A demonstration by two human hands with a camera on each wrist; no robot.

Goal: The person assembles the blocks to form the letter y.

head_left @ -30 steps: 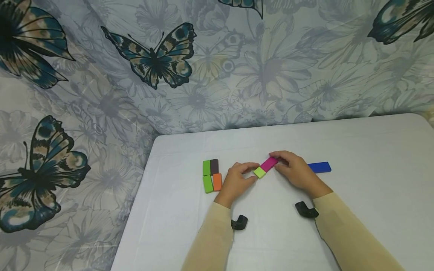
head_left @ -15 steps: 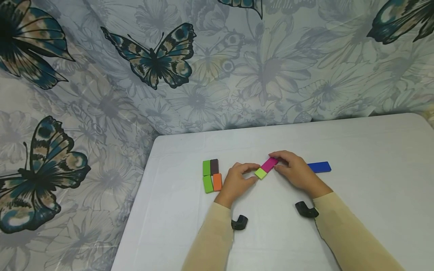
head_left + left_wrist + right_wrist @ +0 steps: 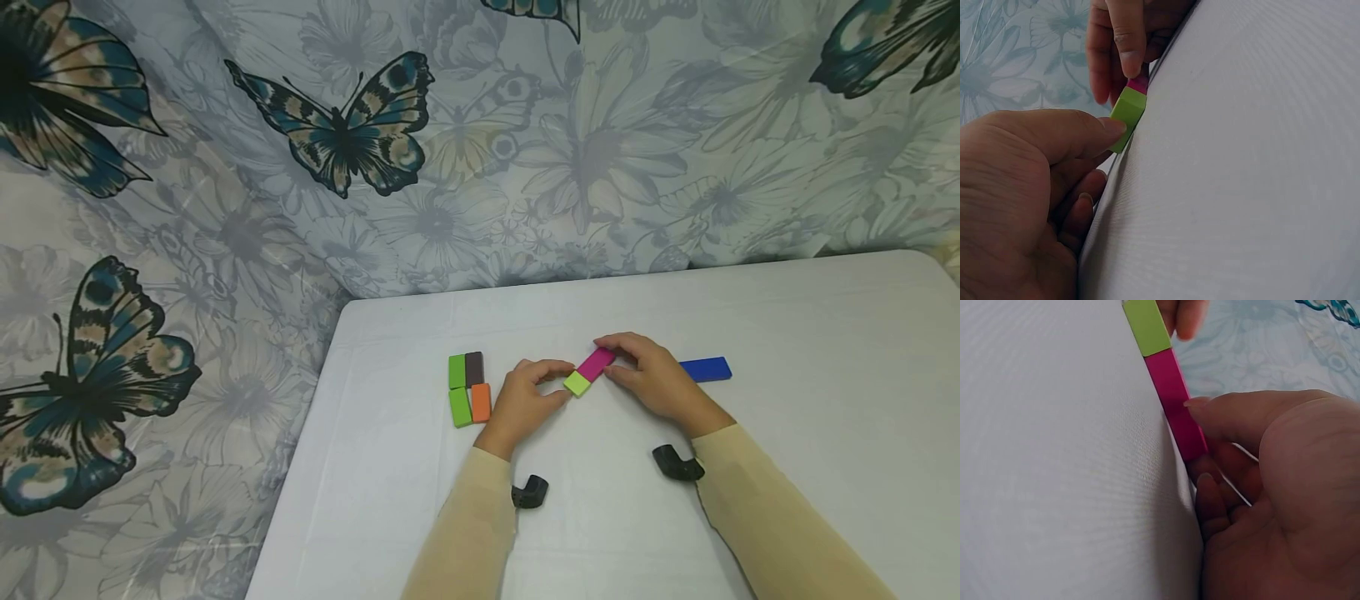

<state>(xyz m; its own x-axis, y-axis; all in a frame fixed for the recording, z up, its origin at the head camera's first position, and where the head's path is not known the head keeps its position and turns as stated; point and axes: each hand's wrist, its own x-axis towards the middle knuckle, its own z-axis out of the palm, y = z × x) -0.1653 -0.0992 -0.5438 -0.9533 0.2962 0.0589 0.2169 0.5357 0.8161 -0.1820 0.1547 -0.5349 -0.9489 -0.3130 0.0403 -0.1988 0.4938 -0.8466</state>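
Note:
Near the middle of the table, a lime-green block [image 3: 577, 383] and a longer magenta block [image 3: 596, 364] lie end to end in a slanted row. My left hand [image 3: 524, 402] pinches the lime block between thumb and fingers; in the left wrist view its thumb presses on that lime block [image 3: 1129, 115]. On the other side, my right hand [image 3: 654, 379] grips the magenta block. The right wrist view shows the thumb on the long side of the magenta block [image 3: 1175, 403] and fingers at its lower end. The two blocks' ends meet there.
Left of my left hand sit two green blocks [image 3: 460, 407], a dark brown block [image 3: 474, 369] and an orange block [image 3: 481, 403], grouped closely. A long blue block [image 3: 707, 369] lies partly behind my right hand. Butterfly-patterned cloth [image 3: 480, 208] hangs behind the white table [image 3: 390, 500].
The lime block and the left fingertips have shifted very slightly to the right. Otherwise both hands keep their places and their holds.

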